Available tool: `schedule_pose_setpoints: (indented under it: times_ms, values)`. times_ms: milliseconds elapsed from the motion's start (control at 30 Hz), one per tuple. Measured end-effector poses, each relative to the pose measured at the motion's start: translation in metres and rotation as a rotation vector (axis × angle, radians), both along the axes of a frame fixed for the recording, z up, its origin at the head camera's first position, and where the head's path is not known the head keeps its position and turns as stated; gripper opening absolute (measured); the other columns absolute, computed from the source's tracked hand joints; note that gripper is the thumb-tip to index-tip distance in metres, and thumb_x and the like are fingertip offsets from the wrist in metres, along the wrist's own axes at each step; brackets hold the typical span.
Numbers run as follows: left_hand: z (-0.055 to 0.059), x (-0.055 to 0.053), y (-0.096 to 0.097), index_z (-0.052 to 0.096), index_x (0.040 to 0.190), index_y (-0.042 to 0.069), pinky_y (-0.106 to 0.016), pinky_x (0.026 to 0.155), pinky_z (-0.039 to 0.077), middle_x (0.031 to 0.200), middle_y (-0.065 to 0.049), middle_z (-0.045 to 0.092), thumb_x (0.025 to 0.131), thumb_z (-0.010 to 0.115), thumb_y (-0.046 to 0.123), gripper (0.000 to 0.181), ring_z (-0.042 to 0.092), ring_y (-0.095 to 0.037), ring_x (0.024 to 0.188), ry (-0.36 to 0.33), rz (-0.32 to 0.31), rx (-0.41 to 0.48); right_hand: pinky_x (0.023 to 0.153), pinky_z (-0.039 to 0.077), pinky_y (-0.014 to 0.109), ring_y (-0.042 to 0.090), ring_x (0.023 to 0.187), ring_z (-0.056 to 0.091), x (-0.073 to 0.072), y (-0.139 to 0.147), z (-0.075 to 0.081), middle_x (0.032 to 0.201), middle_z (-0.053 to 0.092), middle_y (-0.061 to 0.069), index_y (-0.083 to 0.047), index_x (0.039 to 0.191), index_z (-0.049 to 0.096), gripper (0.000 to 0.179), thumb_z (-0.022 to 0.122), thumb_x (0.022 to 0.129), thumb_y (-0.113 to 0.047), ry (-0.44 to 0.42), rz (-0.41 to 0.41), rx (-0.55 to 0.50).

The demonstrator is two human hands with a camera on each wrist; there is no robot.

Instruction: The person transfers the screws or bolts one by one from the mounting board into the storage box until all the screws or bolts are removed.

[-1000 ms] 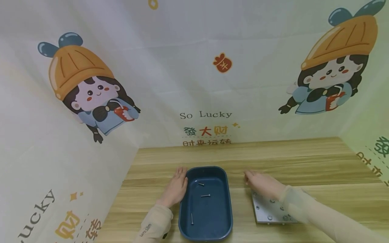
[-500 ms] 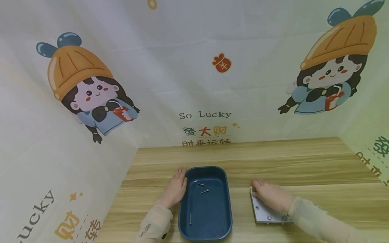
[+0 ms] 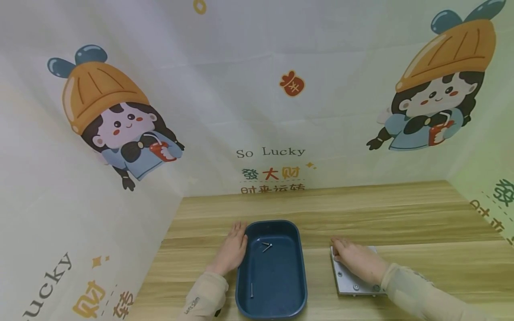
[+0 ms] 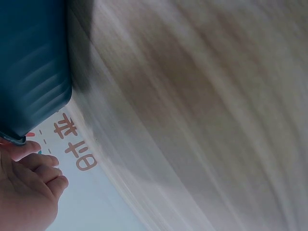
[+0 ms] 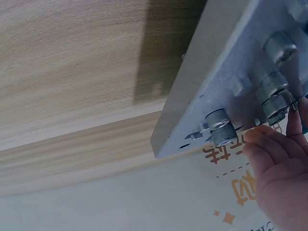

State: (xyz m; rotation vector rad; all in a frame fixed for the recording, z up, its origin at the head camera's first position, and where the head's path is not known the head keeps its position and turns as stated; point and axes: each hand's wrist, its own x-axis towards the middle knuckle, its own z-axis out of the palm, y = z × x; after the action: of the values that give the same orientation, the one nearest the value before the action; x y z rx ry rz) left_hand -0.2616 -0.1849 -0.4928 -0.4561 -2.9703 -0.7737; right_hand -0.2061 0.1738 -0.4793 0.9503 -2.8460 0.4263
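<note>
A dark blue tray (image 3: 303,276) stands on the table with a few screws in it, one long screw (image 3: 252,290) near its left wall. My left hand (image 3: 230,249) rests along the tray's left side, its fingers fairly straight in the head view and up against the rim. Over the far left corner of a thick metal plate (image 3: 345,283) is my right hand (image 3: 359,258). Its thumb and fingertips pinch a small screw (image 5: 294,103) at the plate's face, mostly hidden by the fingers. Several socket-head bolts (image 5: 223,134) stand out from the plate.
The wood-grain table (image 3: 317,209) carries both things, with a strip of tabletop between tray and plate. White printed cloth (image 3: 209,111) hangs behind and along both sides. A small dark object (image 3: 217,312) shows at the left sleeve.
My right hand has moved right and nearer, from beyond the plate's left edge onto its far left corner. One screw in the tray has rolled round toward the short one. The left hand stays.
</note>
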Motion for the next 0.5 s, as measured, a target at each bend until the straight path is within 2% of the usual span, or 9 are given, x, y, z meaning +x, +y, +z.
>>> schedule_pose_setpoints:
  times_ms: [167,333,500]
  values:
    - [-0.0006,-0.0001,0.0001,0.034,0.147,-0.011,-0.058,0.120,0.023,0.155,-0.033,0.028,0.106,0.036,0.013,0.048,0.023,-0.047,0.147,-0.001,0.003,-0.004,0.095,0.053,0.052,0.043,0.111,0.063,-0.0001,0.0013,-0.0005,0.117,0.064,0.027,0.008,0.117,0.054,0.027,0.059,0.097,-0.009,0.022,0.017,0.001]
    - [-0.0012,-0.0007,0.0004,0.034,0.148,-0.010,-0.057,0.120,0.023,0.155,-0.032,0.028,0.106,0.036,0.014,0.048,0.023,-0.046,0.147,-0.003,0.010,-0.006,0.093,0.055,0.049,0.043,0.107,0.065,0.0002,0.0011,0.0004,0.120,0.062,0.031,0.010,0.122,0.050,0.032,0.058,0.097,-0.010,0.038,-0.003,0.000]
    - [-0.0010,-0.0012,0.0005,0.034,0.148,-0.010,-0.056,0.120,0.023,0.155,-0.032,0.028,0.106,0.035,0.014,0.048,0.023,-0.046,0.147,-0.002,0.011,-0.004,0.085,0.059,0.042,0.035,0.097,0.069,-0.0009,0.0005,0.0045,0.111,0.066,0.024,0.010,0.123,0.050,0.032,0.058,0.096,-0.007,0.041,-0.018,-0.012]
